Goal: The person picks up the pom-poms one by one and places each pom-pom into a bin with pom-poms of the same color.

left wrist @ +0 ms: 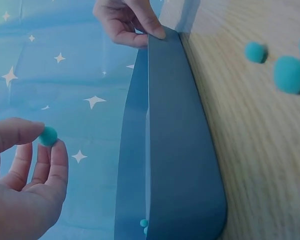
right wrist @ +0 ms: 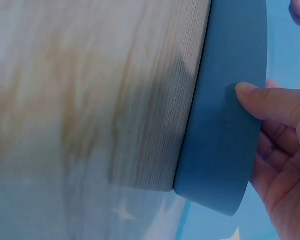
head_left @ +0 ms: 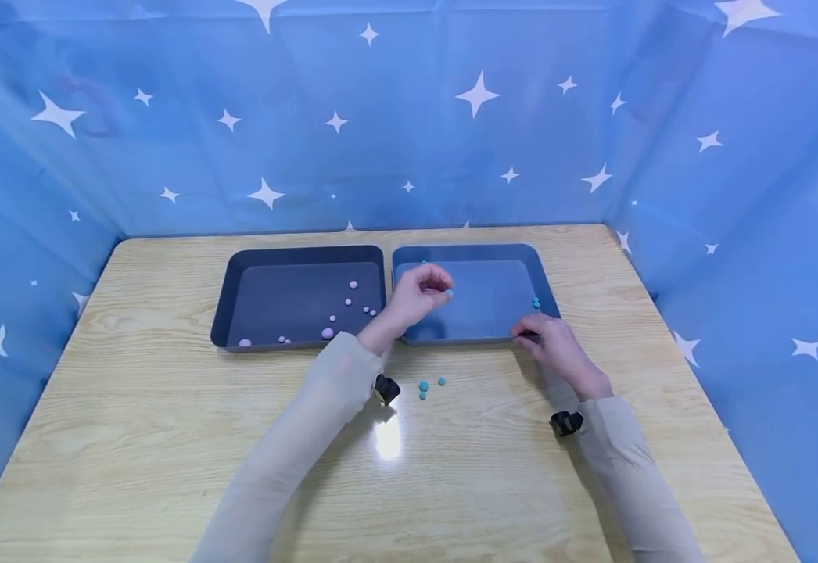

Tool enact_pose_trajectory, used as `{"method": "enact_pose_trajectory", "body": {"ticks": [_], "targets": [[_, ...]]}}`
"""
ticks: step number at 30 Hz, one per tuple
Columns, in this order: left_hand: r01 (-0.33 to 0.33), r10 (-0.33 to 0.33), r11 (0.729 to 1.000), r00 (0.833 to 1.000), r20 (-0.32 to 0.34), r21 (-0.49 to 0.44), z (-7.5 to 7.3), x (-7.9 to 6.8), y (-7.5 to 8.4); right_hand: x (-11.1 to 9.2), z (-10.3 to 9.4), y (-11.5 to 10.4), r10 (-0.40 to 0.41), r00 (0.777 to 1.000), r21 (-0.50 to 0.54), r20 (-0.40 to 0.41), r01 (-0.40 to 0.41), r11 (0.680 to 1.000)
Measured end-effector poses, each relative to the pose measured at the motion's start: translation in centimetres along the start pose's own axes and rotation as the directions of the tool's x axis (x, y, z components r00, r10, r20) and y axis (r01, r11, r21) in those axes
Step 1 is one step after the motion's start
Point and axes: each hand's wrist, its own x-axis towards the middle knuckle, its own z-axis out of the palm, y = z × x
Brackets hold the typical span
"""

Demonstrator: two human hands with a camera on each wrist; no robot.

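Observation:
Between thumb and fingertips, my left hand pinches a small teal pom-pom, held up over the left part of the blue tray. My right hand grips the tray's near wall close to its right corner; in the right wrist view the thumb presses the outside of the wall and the other fingers are behind it. Inside this tray, a pair of teal pom-poms lies by the right wall, and another shows at the far left. Several teal pom-poms sit on the table in front.
Just left of the blue tray stands a dark tray with several pink pom-poms, mostly toward its near and right sides. Both stand on a wooden table. A blue star-patterned curtain surrounds the table at the back and sides.

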Motion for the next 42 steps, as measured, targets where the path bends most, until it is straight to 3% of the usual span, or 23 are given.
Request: {"method": "enact_pose_trajectory", "body": {"ticks": [11, 17, 23, 30, 42], "targets": [[0.075, -0.078, 0.996, 0.996, -0.050, -0.049, 0.5, 3.4, -0.7, 0.1, 0.1, 0.0, 0.009, 1.000, 0.016, -0.007, -0.009, 1.000], [0.169, -0.179, 0.980, 0.979, -0.099, -0.102, 0.7, 5.1, -0.7, 0.2, 0.0, -0.2, 0.003, 1.000, 0.001, 0.008, -0.003, 1.000], [0.196, -0.210, 0.975, 0.968, -0.138, -0.108, 0.7, 6.6, -0.5, 0.2, -0.1, -0.3, 0.021, 0.999, -0.018, 0.030, -0.020, 1.000], [0.220, -0.229, 0.971, 0.967, -0.112, -0.089, 0.9, 7.6, -0.5, 0.2, -0.1, -0.5, 0.018, 0.999, -0.021, 0.039, -0.018, 1.000], [0.205, -0.206, 0.970, 0.978, 0.006, -0.134, 1.1, 8.3, -0.6, 0.2, -0.2, -0.6, 0.025, 0.999, -0.032, 0.040, -0.024, 0.999]]}}
